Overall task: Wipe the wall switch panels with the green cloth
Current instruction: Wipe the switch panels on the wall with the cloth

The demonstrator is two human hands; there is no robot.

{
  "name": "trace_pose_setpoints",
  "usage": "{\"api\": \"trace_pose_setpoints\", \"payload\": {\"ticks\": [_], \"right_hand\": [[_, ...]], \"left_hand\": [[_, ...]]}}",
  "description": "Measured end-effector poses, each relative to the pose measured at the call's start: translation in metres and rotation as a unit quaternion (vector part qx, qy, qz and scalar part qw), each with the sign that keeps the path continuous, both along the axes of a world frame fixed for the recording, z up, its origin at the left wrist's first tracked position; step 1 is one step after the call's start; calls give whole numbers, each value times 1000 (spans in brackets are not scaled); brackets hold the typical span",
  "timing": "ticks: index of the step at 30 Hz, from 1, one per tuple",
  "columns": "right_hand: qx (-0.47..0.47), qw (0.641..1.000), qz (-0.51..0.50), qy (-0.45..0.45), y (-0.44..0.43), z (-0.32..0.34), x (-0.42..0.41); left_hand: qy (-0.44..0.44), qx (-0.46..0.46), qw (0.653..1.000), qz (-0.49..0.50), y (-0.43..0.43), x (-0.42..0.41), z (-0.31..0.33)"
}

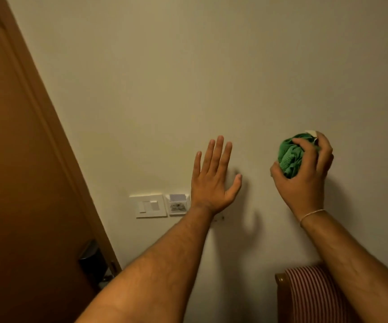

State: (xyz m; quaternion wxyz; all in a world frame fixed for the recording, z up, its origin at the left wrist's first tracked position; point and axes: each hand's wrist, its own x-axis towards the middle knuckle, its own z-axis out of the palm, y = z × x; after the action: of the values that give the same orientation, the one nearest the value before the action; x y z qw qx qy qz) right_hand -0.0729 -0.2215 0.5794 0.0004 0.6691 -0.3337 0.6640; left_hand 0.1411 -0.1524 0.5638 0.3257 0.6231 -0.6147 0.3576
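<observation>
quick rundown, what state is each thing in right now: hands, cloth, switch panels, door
left hand: open, fingers spread, flat toward the cream wall, holding nothing
right hand: closed grip on the cloth
green cloth: bunched into a ball, away from the panels
white rocker switch panel: uncovered, untouched
small white panel beside it: partly hidden by the left wrist
brown wooden door: open or shut, cannot tell

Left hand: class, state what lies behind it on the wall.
Behind the left hand is bare wall; its wrist hides the right edge of the second switch panel.
</observation>
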Motion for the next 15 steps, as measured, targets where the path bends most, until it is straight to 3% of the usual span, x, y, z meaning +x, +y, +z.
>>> {"api": "trace_pose_setpoints", "payload": {"ticks": [8,15], "right_hand": [[-27,999,22,3,23,20,28],[7,999,28,22,47,-15,64]], "left_hand": [[-10,-40,990,137,28,82,29],[-30,-30,988,150,35,150,49]]}}
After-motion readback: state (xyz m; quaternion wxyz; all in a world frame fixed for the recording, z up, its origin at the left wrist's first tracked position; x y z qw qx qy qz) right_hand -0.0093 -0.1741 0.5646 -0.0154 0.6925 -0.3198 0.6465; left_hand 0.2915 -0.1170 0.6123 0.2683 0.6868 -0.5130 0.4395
